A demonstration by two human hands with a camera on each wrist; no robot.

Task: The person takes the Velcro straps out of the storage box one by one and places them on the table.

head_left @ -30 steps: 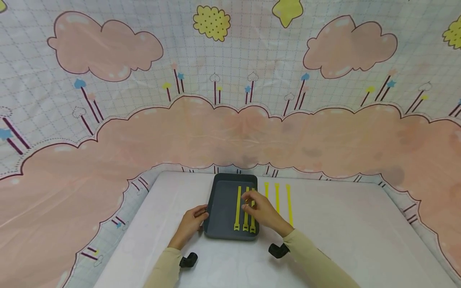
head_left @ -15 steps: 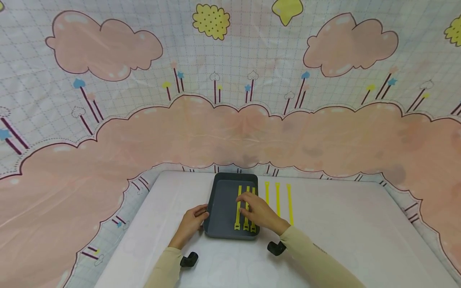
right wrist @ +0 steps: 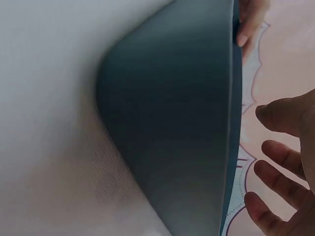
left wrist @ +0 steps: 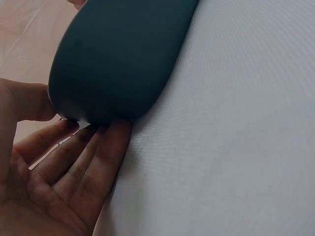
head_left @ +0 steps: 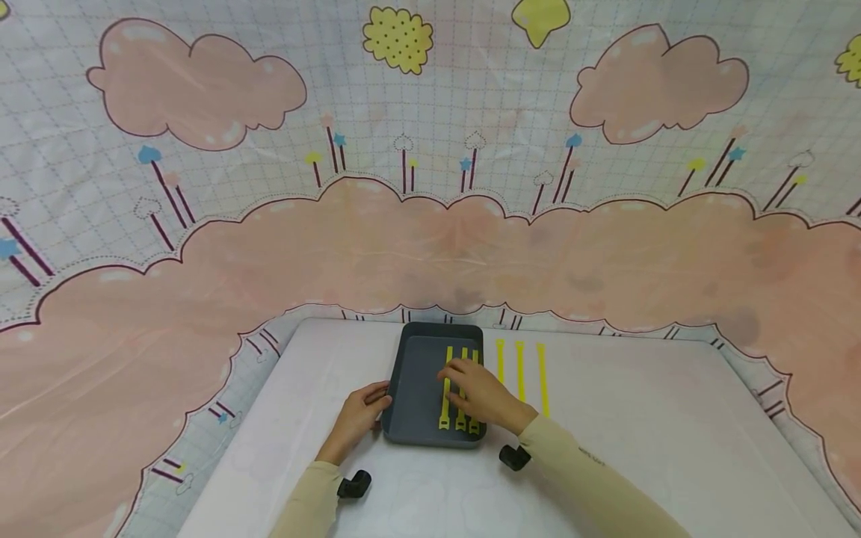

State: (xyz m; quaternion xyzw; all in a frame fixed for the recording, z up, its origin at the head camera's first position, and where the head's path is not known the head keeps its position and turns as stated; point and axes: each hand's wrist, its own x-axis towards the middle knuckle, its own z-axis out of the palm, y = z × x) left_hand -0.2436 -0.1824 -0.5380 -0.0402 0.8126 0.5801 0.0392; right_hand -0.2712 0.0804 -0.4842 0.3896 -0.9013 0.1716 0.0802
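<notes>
A dark grey tray (head_left: 413, 388) lies on the white table, with three yellow cable straps (head_left: 445, 411) side by side in its right half. My left hand (head_left: 357, 418) holds the tray's left side. In the left wrist view, its fingers (left wrist: 110, 147) lie against the outer wall and its thumb is at the rim. My right hand (head_left: 480, 392) is over the straps, partly covering them. The right wrist view shows its thumb and fingers (right wrist: 280, 182) apart above the rim, with nothing visible between them.
Three more yellow straps (head_left: 542, 373) lie on the white table (head_left: 639, 418) right of the tray, some partly behind the right hand. A patterned cloth (head_left: 430, 246) with pink clouds hangs behind the table. Black wrist mounts (head_left: 353, 484) sit on both arms.
My right hand has shifted slightly left over the straps in the tray. The left hand keeps its place at the tray's side.
</notes>
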